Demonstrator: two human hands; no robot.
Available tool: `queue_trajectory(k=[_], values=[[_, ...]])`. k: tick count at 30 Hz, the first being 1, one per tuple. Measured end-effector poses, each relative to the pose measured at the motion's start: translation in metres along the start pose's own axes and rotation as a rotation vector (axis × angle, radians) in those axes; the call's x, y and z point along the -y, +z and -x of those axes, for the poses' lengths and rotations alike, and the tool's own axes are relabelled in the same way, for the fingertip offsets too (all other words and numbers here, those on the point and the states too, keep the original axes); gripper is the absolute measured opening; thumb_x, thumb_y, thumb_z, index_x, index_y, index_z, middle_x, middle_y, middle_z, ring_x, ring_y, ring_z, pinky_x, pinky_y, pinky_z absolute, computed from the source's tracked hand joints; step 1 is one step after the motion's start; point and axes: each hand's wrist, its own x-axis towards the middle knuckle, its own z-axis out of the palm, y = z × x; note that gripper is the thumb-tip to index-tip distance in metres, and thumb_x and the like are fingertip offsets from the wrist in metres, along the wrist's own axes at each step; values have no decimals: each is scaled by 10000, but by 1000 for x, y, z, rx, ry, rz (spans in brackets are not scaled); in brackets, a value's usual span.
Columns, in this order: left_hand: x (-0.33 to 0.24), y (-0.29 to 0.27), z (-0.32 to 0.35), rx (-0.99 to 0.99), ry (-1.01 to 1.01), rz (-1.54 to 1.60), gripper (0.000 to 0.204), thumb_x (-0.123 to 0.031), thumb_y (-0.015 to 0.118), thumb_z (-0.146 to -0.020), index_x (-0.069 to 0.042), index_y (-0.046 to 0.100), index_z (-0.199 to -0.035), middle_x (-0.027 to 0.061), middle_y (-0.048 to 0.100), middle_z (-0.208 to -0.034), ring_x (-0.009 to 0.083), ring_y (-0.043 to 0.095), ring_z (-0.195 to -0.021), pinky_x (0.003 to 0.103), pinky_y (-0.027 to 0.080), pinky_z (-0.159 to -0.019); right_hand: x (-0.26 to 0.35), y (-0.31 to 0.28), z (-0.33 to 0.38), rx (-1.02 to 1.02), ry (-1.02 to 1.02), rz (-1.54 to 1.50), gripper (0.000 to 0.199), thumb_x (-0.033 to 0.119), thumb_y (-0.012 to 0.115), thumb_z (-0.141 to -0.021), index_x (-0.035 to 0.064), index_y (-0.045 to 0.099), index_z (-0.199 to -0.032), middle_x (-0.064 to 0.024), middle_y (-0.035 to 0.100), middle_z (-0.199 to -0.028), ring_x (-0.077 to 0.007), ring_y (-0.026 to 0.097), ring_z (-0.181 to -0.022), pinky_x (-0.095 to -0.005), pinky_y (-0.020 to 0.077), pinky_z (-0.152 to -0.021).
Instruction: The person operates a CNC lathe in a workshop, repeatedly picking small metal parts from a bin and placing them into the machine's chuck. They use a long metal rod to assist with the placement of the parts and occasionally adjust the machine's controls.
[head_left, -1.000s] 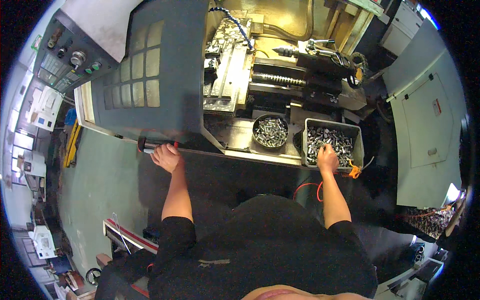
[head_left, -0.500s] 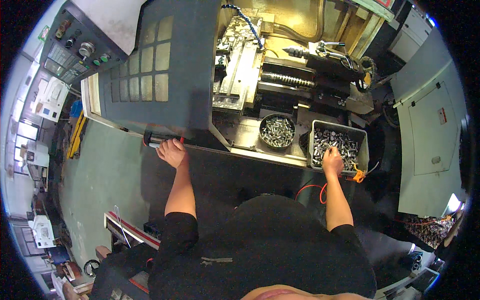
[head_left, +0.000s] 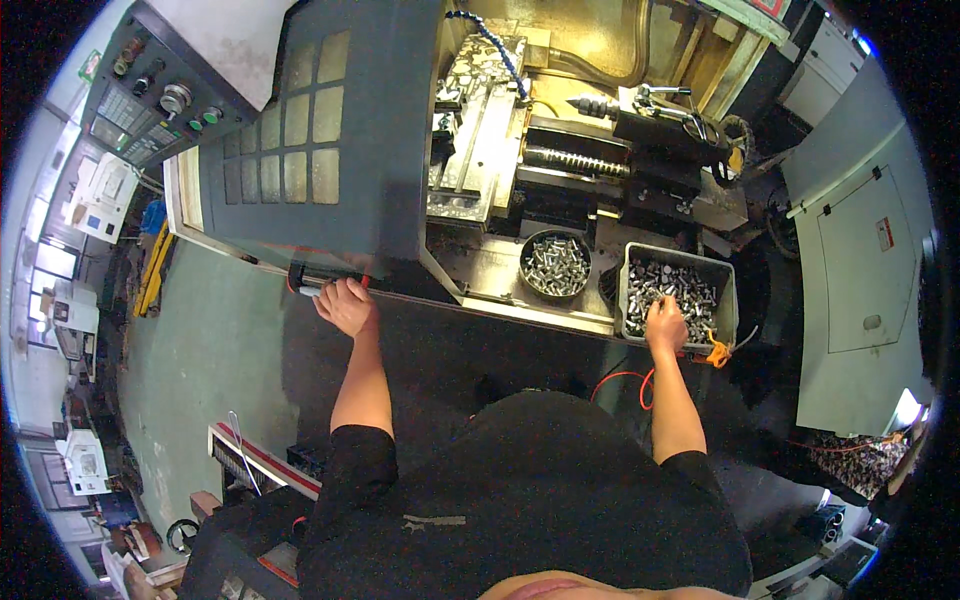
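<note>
My left hand [head_left: 346, 308] is closed around a door handle [head_left: 309, 289] low on the machine's dark sliding door [head_left: 388, 190]. Over the front of a grey plastic bin [head_left: 733, 300], my right hand [head_left: 667, 325] has its fingers drawn together. Whatever may be between those fingers is hidden. The bin is filled with small metal cylindrical parts [head_left: 675, 280]. Left of it, a round dark pan [head_left: 523, 272] holds similar shiny parts [head_left: 557, 265]. Both containers stand on the machine's front ledge.
Behind the containers lie the lathe's bed, a lead screw [head_left: 575, 160] and a pointed tailstock centre [head_left: 592, 104]. A control panel [head_left: 160, 105] hangs at upper left. An orange cloth-like piece [head_left: 718, 350] sits at the bin's corner. A red hose [head_left: 622, 373] hangs below. A grey cabinet [head_left: 865, 300] stands right.
</note>
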Motion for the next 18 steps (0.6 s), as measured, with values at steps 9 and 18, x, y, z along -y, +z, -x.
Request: queue_trajectory(k=[9,18], values=[[2,2,1,-6,6,-9,337,-321,474,-967,-80,707,-951,118,664,-1062,317,567,-1181,583,306,-1133,1,-1,1,8,-4,29,249,335,594,-926,116,640,-1037,-140,719,-987,-387,687,-884,-521,534,-727],[-3,-1,0,-35,8,1,342,-325,469,-969,-75,694,-906,114,662,-1039,312,578,-1157,574,314,-1129,-1,-2,0,29,1,30,251,329,599,-926,113,632,-1049,-144,714,-991,-386,682,-896,-512,533,-737]])
